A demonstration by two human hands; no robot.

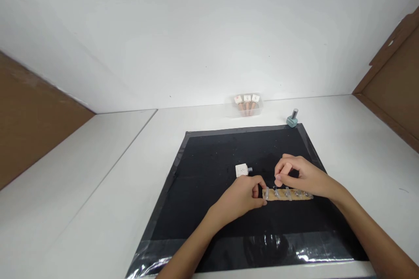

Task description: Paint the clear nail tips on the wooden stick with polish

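Note:
A narrow wooden strip (282,197) lies on the black mat, with several clear pieces that look like nail tips fixed across it. My left hand (244,194) pinches the strip's left end between thumb and fingers. Above the strip, my right hand (299,174) is closed on a nail polish brush (286,169) by its peach cap. The brush's dark tip is close to the nail tips near the left end; I cannot tell whether it touches. Just beyond my left hand is an uncapped white, square nail polish bottle (241,170), its neck pointing right.
A clear plastic box (230,111) at the back holds 3 white bottles with peach caps. A teal bottle (292,121) with a silver cap stands at the black mat's (209,161) far right corner. Brown panels (396,69) flank the white table.

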